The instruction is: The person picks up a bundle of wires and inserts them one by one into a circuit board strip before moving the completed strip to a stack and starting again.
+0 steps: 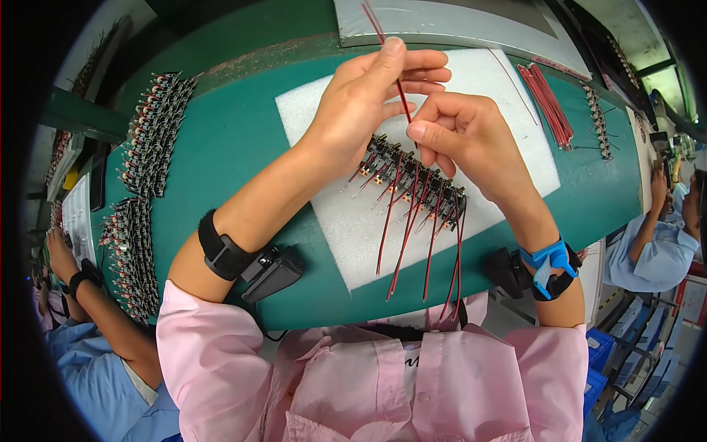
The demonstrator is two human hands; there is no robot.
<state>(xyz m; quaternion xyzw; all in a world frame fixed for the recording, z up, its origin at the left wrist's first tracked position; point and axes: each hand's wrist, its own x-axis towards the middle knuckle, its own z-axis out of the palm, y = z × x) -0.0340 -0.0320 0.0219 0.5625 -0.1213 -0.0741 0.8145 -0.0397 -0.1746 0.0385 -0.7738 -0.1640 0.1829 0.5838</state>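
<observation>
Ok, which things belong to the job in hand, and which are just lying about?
Job, seemingly:
- red and black wires, in left hand and right hand
- small boards on white foam sheet
- wire bundle, right
- similar board rows, left

Probably just about:
- blue bins, lower right
- pale flat unit, top

Table (221,132) green; foam sheet (335,243) white. Held wires (403,98) red and black. Circuit boards (412,183) black with orange and brassy spots. Wire bundle (546,107) dark red. Pink shirt (353,376); black left strap (221,247), blue-and-black right strap (549,267). Co-workers' shirts (96,376) light blue.
</observation>
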